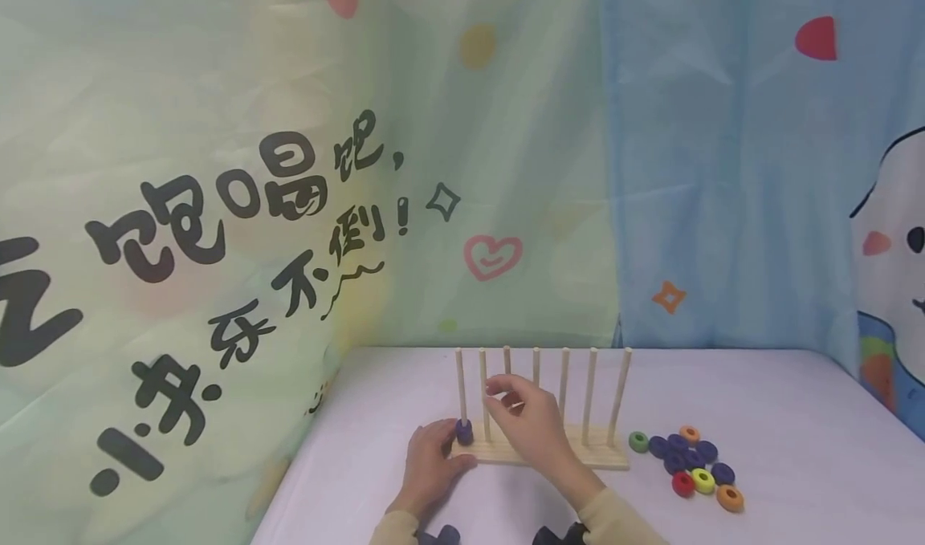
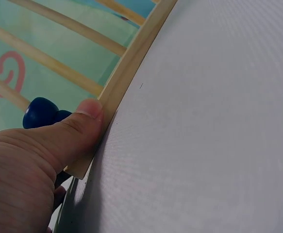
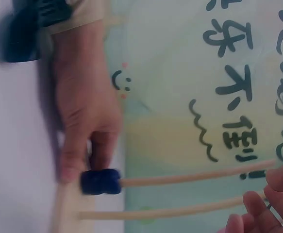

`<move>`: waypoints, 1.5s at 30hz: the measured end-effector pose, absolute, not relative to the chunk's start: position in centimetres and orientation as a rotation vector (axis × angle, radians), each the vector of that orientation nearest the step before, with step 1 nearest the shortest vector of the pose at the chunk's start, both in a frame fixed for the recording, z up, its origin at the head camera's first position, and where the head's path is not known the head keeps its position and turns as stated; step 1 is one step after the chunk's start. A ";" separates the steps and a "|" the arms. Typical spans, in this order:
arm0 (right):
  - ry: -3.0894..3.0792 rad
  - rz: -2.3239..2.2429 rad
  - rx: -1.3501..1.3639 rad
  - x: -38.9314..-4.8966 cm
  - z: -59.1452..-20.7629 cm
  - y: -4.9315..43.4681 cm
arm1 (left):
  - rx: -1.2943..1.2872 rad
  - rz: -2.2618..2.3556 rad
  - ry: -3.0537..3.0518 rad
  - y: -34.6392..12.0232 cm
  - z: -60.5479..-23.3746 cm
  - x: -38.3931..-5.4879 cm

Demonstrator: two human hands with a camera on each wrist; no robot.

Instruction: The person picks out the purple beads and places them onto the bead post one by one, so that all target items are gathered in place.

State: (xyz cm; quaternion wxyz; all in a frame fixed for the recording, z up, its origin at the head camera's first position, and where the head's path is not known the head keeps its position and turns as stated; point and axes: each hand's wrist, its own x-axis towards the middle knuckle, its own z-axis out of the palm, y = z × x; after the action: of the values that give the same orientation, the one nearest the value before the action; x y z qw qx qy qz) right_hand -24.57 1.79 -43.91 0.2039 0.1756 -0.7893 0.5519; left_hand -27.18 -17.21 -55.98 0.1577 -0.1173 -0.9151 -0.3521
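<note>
A wooden peg rack (image 1: 607, 457) with several upright pegs stands on the table. My left hand (image 1: 431, 461) grips the left end of its base, the thumb (image 2: 75, 128) lying along the front edge. Two dark blue beads (image 3: 101, 181) are stacked at the bottom of the leftmost peg, right beside that hand. My right hand (image 1: 531, 416) is raised in front of the rack near the upper part of the second peg (image 1: 485, 400). Its fingers are loosely bent and no bead shows between them. In the right wrist view, those fingertips (image 3: 282, 177) are near the peg tops.
Loose beads lie to the right of the rack: several dark blue ones (image 1: 694, 458), a green one (image 1: 638, 441), a red one (image 1: 682, 484), a yellow one (image 1: 711, 481) and two orange ones. A printed curtain (image 1: 506, 168) hangs behind the white table (image 1: 795, 416).
</note>
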 end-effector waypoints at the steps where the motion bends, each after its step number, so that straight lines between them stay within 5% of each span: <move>1: -2.202 1.538 0.479 -24.5 -44.3 1.9 | -0.333 -1.011 -2.614 -17.2 -55.9 -27.2; 20: -2.386 1.573 0.181 -22.9 -49.8 4.9 | -0.347 -0.986 -2.629 -17.2 -56.2 -27.3; 45: -2.465 1.553 -0.099 -20.3 -52.5 12.4 | -0.303 -0.998 -2.666 -17.4 -56.5 -27.3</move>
State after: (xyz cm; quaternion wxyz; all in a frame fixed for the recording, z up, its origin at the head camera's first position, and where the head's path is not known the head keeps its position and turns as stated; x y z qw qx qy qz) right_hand -20.29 12.39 -52.45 0.1129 -0.0336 -0.8402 0.5293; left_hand -27.34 -17.42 -56.52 0.1391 -0.1049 -0.9222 -0.3452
